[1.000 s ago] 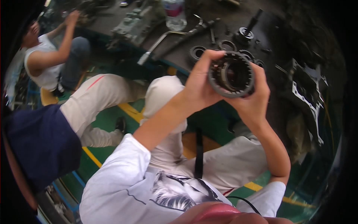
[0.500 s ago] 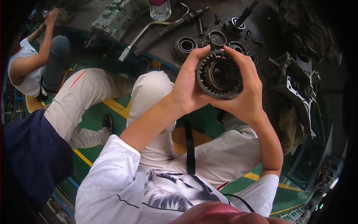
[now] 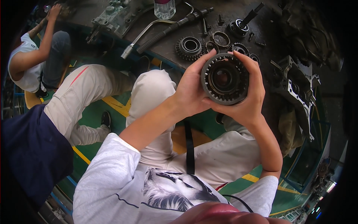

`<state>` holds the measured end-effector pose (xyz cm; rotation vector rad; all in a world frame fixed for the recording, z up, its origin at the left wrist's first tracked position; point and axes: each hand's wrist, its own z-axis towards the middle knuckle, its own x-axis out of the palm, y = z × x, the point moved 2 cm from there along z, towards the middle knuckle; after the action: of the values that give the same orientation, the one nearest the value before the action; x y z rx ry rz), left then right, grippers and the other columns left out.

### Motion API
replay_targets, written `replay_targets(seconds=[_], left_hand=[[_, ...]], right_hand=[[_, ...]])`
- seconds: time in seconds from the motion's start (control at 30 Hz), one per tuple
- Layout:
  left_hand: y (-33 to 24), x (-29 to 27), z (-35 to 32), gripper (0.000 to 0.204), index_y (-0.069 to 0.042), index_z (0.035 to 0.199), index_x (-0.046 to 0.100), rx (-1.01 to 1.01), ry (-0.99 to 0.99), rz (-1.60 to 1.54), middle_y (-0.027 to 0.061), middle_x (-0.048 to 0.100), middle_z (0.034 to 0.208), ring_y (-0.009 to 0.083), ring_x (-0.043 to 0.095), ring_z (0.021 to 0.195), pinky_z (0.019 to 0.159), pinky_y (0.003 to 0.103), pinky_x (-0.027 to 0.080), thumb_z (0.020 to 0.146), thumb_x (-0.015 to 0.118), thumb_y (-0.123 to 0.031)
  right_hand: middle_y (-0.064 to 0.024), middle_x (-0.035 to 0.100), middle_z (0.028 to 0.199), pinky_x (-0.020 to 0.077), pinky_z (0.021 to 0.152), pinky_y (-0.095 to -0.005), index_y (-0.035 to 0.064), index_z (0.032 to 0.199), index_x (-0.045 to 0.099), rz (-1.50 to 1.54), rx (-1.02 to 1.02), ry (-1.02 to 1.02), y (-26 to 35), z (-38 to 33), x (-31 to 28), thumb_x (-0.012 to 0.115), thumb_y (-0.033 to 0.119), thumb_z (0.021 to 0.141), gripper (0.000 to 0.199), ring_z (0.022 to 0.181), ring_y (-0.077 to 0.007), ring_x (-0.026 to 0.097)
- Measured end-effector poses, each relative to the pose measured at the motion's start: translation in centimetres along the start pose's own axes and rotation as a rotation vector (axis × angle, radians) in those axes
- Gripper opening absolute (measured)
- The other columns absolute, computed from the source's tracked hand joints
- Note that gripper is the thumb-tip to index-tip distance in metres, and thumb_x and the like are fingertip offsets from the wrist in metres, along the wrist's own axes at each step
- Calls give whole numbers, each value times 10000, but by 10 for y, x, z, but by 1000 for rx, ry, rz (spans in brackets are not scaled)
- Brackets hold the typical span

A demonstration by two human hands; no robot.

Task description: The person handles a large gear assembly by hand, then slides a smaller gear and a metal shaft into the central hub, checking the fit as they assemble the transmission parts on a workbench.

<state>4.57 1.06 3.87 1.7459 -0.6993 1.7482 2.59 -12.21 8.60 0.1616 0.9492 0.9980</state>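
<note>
Between my two hands is a dark, ring-shaped gear hub (image 3: 211, 90) with teeth around its inner rim and a round bore at its centre. My left hand (image 3: 191, 89) grips its left side, with the fingertips at the far edge. Around the right side wraps my right hand (image 3: 250, 91), its thumb across the near edge. The gear hub is held up off the bench, open face toward me. Just beyond my left fingers lies a toothed gear (image 3: 189, 47), and close to it a thin metal ring (image 3: 212, 47).
On the dark bench (image 3: 164, 56) lie a splined shaft (image 3: 167, 33), a bent-handled socket wrench (image 3: 140, 37), a bottle (image 3: 164, 10), a larger ring (image 3: 220, 39) and a bearing on a shaft (image 3: 239, 27). A cast housing (image 3: 300, 87) stands right. Two people sit left.
My hands have tipped the gear hub so its open face turns more toward me, and it sits slightly farther right and lower. The bench things appear shifted a little right.
</note>
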Motion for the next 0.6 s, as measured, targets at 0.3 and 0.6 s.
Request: replay_targets(seconds=[0.3,0.6], left_hand=[[-3,2,-4,396,-63,1131,596,20,-21,52,65,661,1072,171,650,974,872,331,545,1019,365,-364],[-5,1,-8,419,-68,1150,588,16,-86,46,61,658,1103,161,637,1005,903,335,524,1026,336,-378]], right_hand=[[-155,564,1186,453,955,-402,3,1235,513,-205,-64,9,7,6,-3,920,241,454,913,1136,-314,533],[-152,563,1206,434,972,-424,8,1238,514,-197,-41,91,5,7,1,910,229,440,918,1168,-342,500]])
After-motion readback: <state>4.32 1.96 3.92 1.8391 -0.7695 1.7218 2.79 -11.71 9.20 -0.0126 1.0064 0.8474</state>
